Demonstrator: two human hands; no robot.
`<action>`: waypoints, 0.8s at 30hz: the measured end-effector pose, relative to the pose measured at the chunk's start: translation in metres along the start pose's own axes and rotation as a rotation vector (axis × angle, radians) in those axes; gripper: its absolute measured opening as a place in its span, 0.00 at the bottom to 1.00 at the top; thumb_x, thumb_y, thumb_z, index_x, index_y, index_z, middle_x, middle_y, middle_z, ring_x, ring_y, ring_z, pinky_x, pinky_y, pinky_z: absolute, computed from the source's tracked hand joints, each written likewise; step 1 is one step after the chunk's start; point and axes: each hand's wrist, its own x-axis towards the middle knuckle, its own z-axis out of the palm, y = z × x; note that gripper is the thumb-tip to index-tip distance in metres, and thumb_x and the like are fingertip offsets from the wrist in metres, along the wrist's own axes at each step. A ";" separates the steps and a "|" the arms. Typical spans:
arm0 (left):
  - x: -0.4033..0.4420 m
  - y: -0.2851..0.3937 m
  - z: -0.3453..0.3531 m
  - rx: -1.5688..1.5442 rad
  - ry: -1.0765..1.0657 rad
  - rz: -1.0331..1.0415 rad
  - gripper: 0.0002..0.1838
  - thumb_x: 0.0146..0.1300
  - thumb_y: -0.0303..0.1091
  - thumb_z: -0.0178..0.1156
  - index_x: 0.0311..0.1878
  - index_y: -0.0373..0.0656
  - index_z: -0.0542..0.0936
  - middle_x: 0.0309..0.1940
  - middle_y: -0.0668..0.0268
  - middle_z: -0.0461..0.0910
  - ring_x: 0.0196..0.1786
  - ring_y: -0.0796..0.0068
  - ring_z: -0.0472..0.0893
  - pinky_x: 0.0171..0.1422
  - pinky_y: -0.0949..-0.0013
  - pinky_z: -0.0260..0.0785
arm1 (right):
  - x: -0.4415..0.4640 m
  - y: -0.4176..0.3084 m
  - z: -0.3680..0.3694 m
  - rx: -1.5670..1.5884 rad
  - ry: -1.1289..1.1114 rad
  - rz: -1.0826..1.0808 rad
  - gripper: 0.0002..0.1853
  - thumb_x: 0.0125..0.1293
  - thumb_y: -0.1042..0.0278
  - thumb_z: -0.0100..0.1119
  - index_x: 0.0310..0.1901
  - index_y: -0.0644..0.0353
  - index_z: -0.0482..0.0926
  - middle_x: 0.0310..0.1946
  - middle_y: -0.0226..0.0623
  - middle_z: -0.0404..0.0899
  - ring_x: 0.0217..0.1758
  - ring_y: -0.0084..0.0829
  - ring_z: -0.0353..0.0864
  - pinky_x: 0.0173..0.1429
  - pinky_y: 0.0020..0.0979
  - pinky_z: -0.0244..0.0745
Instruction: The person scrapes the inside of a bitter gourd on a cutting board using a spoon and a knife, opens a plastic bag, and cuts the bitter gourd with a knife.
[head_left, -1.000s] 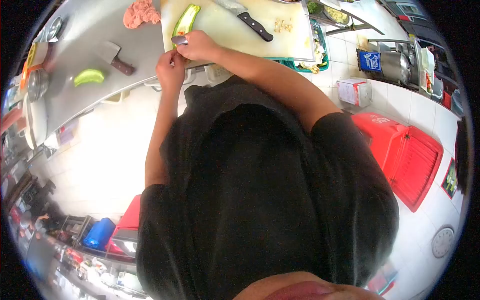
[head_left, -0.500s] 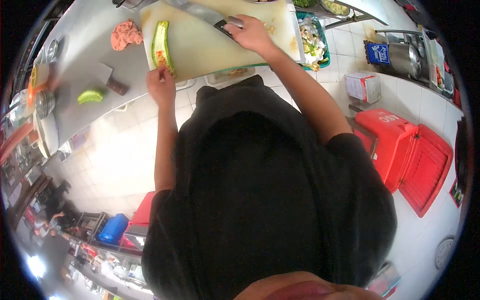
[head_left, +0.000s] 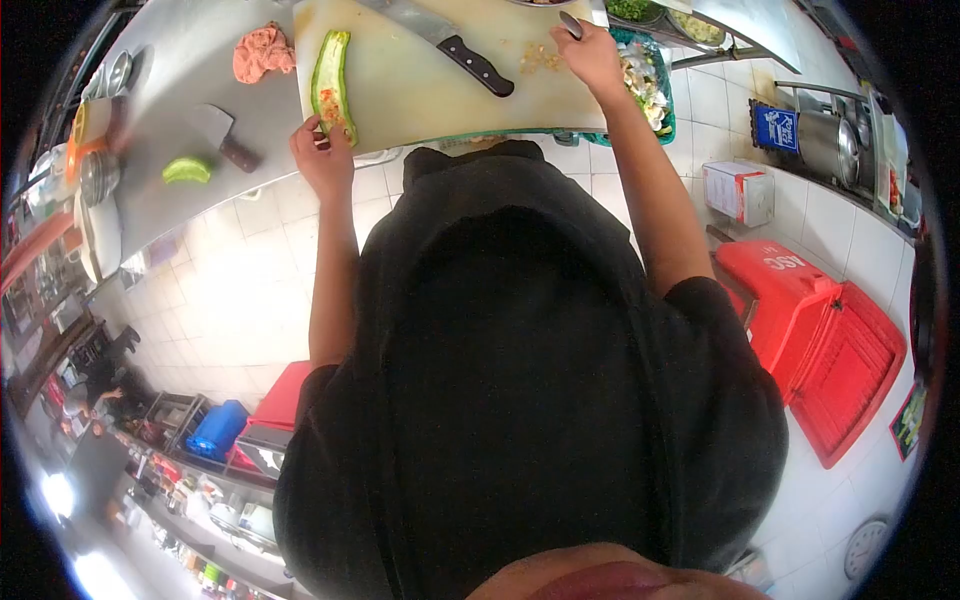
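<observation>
Left hand (head_left: 324, 163) is pinching the near end of a long green halved vegetable (head_left: 331, 75) on the off-white rectangular plastic board (head_left: 405, 100), right hand (head_left: 595, 57)'s fingers are clamping a small silver metal tool (head_left: 570, 25), probably a spoon, and a loosening left pinch could be letting the vegetable slide.

Left hand (head_left: 322, 160) touches the near end of a split green vegetable (head_left: 330, 75) on the cutting board (head_left: 410, 90); right hand (head_left: 595, 58), beside pale scraps (head_left: 541, 59), holds a metal utensil (head_left: 571, 25)! Black-handled knife (head_left: 476, 67) between them, cleaver (head_left: 213, 123) over left on the steel bench (head_left: 165, 115).
</observation>
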 end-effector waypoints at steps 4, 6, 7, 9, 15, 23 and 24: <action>-0.001 0.001 0.000 -0.008 0.011 0.010 0.16 0.59 0.26 0.64 0.51 0.36 0.77 0.48 0.58 0.74 0.36 0.72 0.79 0.36 0.71 0.77 | -0.014 0.028 -0.011 -0.039 -0.029 0.001 0.17 0.58 0.57 0.60 0.41 0.63 0.82 0.30 0.50 0.83 0.32 0.42 0.83 0.40 0.40 0.75; -0.002 -0.003 0.002 -0.029 0.014 0.009 0.17 0.60 0.27 0.65 0.52 0.36 0.77 0.47 0.58 0.74 0.36 0.72 0.80 0.36 0.72 0.77 | -0.023 0.052 -0.005 -0.015 -0.040 -0.002 0.15 0.59 0.65 0.56 0.44 0.64 0.82 0.31 0.49 0.83 0.33 0.41 0.83 0.40 0.38 0.76; -0.003 -0.004 0.002 -0.039 0.014 0.008 0.17 0.60 0.27 0.65 0.52 0.36 0.77 0.47 0.58 0.74 0.36 0.72 0.80 0.36 0.72 0.77 | -0.028 0.050 -0.007 -0.031 -0.077 -0.067 0.15 0.60 0.66 0.55 0.45 0.63 0.82 0.32 0.49 0.83 0.33 0.41 0.83 0.40 0.37 0.76; -0.004 -0.006 0.003 -0.047 -0.013 -0.039 0.18 0.59 0.27 0.64 0.53 0.36 0.77 0.47 0.59 0.73 0.38 0.72 0.78 0.39 0.71 0.75 | -0.050 0.046 -0.016 -0.063 -0.147 -0.196 0.14 0.62 0.70 0.53 0.46 0.62 0.82 0.34 0.47 0.83 0.34 0.41 0.83 0.40 0.36 0.76; 0.001 -0.008 0.004 0.006 -0.044 -0.009 0.20 0.59 0.29 0.66 0.54 0.36 0.76 0.46 0.59 0.73 0.38 0.71 0.76 0.39 0.70 0.73 | -0.067 0.025 -0.013 -0.213 -0.281 -0.338 0.16 0.66 0.67 0.49 0.52 0.47 0.83 0.41 0.51 0.80 0.45 0.50 0.80 0.49 0.46 0.76; 0.002 -0.006 0.003 0.045 -0.033 0.045 0.21 0.60 0.31 0.66 0.55 0.36 0.76 0.45 0.60 0.74 0.38 0.71 0.77 0.39 0.70 0.73 | -0.010 0.021 0.011 -0.060 0.000 -0.401 0.13 0.64 0.70 0.56 0.47 0.55 0.85 0.35 0.45 0.80 0.37 0.45 0.81 0.42 0.38 0.76; 0.001 -0.005 0.002 0.037 -0.033 0.040 0.21 0.60 0.31 0.66 0.55 0.36 0.76 0.46 0.60 0.75 0.38 0.72 0.77 0.40 0.70 0.73 | -0.010 0.022 0.006 -0.041 -0.020 -0.417 0.13 0.64 0.70 0.56 0.47 0.55 0.85 0.35 0.44 0.80 0.37 0.43 0.81 0.42 0.36 0.76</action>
